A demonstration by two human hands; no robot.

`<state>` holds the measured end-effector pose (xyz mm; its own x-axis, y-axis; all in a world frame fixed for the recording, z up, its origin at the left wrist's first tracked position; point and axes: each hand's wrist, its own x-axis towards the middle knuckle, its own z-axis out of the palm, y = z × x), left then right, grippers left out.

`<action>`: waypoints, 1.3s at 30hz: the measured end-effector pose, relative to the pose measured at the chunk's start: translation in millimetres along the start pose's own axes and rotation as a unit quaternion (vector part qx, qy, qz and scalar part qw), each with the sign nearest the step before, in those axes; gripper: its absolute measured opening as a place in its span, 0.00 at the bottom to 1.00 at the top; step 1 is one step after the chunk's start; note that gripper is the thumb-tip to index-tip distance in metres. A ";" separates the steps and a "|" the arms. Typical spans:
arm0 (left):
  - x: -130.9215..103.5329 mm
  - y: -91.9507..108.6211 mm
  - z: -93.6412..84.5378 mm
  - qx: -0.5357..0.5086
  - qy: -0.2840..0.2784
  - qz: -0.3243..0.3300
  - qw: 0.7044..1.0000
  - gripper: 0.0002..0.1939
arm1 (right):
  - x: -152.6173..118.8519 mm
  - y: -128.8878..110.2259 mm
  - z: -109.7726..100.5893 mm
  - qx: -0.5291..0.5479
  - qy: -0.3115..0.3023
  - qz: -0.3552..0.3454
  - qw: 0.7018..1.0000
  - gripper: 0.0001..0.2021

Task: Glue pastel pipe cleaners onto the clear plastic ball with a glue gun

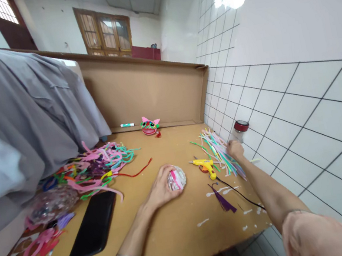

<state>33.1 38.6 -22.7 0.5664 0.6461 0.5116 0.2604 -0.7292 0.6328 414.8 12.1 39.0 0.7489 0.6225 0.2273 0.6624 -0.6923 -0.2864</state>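
My left hand (161, 188) is closed around the side of a round, clear and whitish thing (180, 177) with a pink strip across it, low over the tabletop; its exact kind is unclear. At the table's right side, my right hand (235, 149) has its fingers curled beside a bundle of pastel pipe cleaners (219, 150). Right behind it shows a clear jar with a red lid (241, 126), its lower part hidden by the hand. What the right fingers hold, if anything, is hidden. Between my hands lies a yellow glue gun (207, 166).
Beside the glue gun's cord is a purple tassel (224, 200). A black phone (92, 227), tangled pipe cleaners (104, 159) and a clear plastic bag (52, 203) lie left. A pink-eared cat-face craft (150, 125) and a marker (127, 125) sit by the back board. A tiled wall (289, 124) borders the right.
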 end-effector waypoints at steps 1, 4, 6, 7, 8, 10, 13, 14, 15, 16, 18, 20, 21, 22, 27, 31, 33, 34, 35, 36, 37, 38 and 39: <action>0.3 -1.1 0.0 -0.004 0.000 0.001 1.000 0.34 | 1.8 -2.0 -8.3 0.059 0.023 0.021 0.998 0.17; 1.2 -4.0 -0.4 -0.015 0.007 0.000 1.000 0.34 | 1.4 -15.9 -35.8 0.237 0.110 0.036 0.965 0.14; 1.7 -4.8 -1.0 -0.022 0.010 -0.005 1.000 0.34 | -12.1 -32.1 -48.6 0.348 0.152 0.018 0.925 0.14; 2.0 -4.8 -1.4 -0.026 0.008 -0.008 1.000 0.34 | -25.3 -41.3 -51.2 0.398 0.161 0.001 0.903 0.14; 2.2 -4.5 -1.9 -0.030 0.005 -0.010 0.999 0.34 | -43.0 -50.2 -50.6 0.440 0.165 -0.022 0.882 0.14; 2.8 -3.6 -2.9 -0.038 0.000 -0.016 0.999 0.35 | -89.9 -63.7 -40.5 0.500 0.156 -0.077 0.849 0.13; 3.8 -2.9 -4.2 -0.052 -0.004 -0.019 0.998 0.36 | -167.1 -65.4 -11.8 0.532 0.122 -0.159 0.823 0.10; 4.2 -3.1 -4.4 -0.054 -0.006 -0.020 0.998 0.36 | -187.5 -61.4 -1.3 0.528 0.130 -0.211 0.812 0.08; 4.6 -3.5 -4.5 -0.056 -0.007 -0.020 0.998 0.36 | -203.2 -56.4 9.0 0.514 0.141 -0.264 0.804 0.07; 4.8 -4.0 -4.5 -0.056 -0.010 -0.022 0.998 0.37 | -213.9 -51.2 18.9 0.489 0.153 -0.309 0.801 0.06; 5.0 -5.2 -4.6 -0.056 -0.013 -0.030 0.998 0.37 | -222.2 -42.7 36.9 0.435 0.167 -0.394 0.792 0.06; 4.9 -6.3 -5.0 -0.066 -0.004 -0.043 0.997 0.38 | -220.6 -38.9 51.9 0.402 0.173 -0.444 0.782 0.08; 4.8 -6.8 -5.4 -0.071 -0.004 -0.050 0.996 0.38 | -218.9 -38.7 57.9 0.396 0.169 -0.456 0.779 0.10; 4.6 -7.3 -5.8 -0.077 -0.004 -0.057 0.995 0.38 | -217.9 -39.5 62.6 0.392 0.164 -0.464 0.777 0.10; 3.8 -10.5 -8.1 -0.096 -0.006 -0.073 0.993 0.38 | -226.1 -48.4 69.9 0.327 0.117 -0.504 0.791 0.15; 2.7 -14.4 -9.7 -0.110 0.002 -0.088 0.990 0.38 | -230.8 -53.5 68.0 0.290 0.051 -0.510 0.808 0.22; 2.2 -15.9 -10.5 -0.115 0.003 -0.100 0.988 0.39 | -225.0 -56.1 65.6 0.267 0.043 -0.499 0.824 0.25; 2.1 -16.1 -10.9 -0.115 0.002 -0.104 0.988 0.39 | -219.4 -57.8 63.2 0.250 0.055 -0.475 0.842 0.25; 2.1 -15.8 -11.3 -0.110 0.001 -0.105 0.988 0.39 | -212.0 -60.0 59.7 0.227 0.074 -0.434 0.869 0.24; 2.2 -15.0 -11.8 -0.103 -0.001 -0.101 0.990 0.38 | -203.1 -62.6 55.1 0.198 0.097 -0.375 0.900 0.22; 2.4 -13.6 -12.3 -0.094 -0.001 -0.093 0.991 0.38 | -193.3 -65.5 49.6 0.161 0.108 -0.311 0.930 0.20; 2.7 -11.8 -12.9 -0.085 -0.001 -0.084 0.993 0.37 | -182.9 -68.6 43.8 0.115 0.107 -0.249 0.956 0.18; 3.1 -9.9 -13.5 -0.077 -0.002 -0.078 0.994 0.37 | -172.7 -71.5 38.2 0.059 0.092 -0.196 0.975 0.17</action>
<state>21.7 50.8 -19.5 0.5322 0.7473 0.3979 0.2223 -0.5769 0.7860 237.3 -32.0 -15.4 0.4378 0.7467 0.5007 0.8991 -0.3616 -0.2469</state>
